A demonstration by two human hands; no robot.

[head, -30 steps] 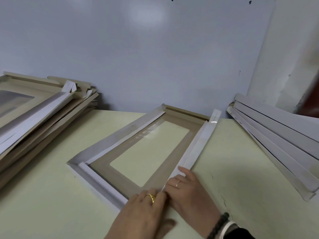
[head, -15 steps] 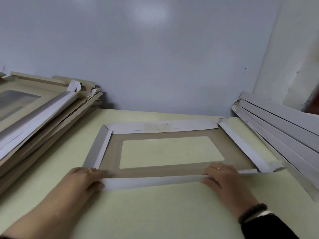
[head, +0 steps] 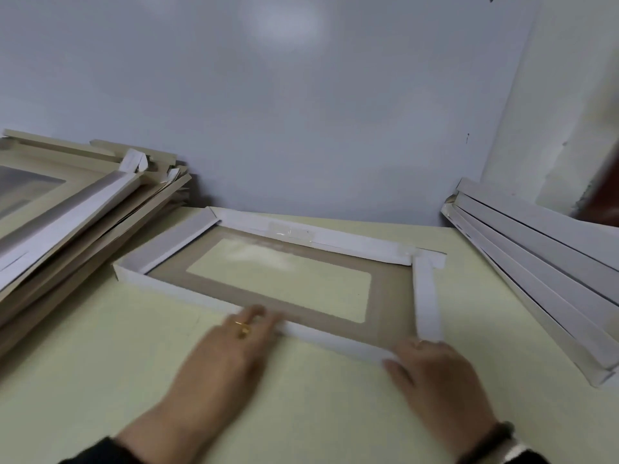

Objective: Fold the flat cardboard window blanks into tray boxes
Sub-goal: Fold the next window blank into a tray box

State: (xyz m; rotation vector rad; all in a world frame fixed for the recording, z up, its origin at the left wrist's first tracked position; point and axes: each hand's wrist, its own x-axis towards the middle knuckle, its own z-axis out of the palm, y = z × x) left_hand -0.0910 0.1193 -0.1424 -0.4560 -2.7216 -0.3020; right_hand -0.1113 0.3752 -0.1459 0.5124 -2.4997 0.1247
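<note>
Window blank (head: 385, 316) flat on pale green table (head: 100, 363), between two stacks, side flaps partly raised. Left hand (head: 227, 360) laid on near long flap, fingers extended and pressing, gold ring visible; motion-blurred. Right hand (head: 432, 373) at near right corner, fingers on the flap edge; grip cannot tell. Folded trays (head: 77, 209) stacked at left, flat white blanks (head: 536, 262) piled at right against wall (head: 301, 112).
</note>
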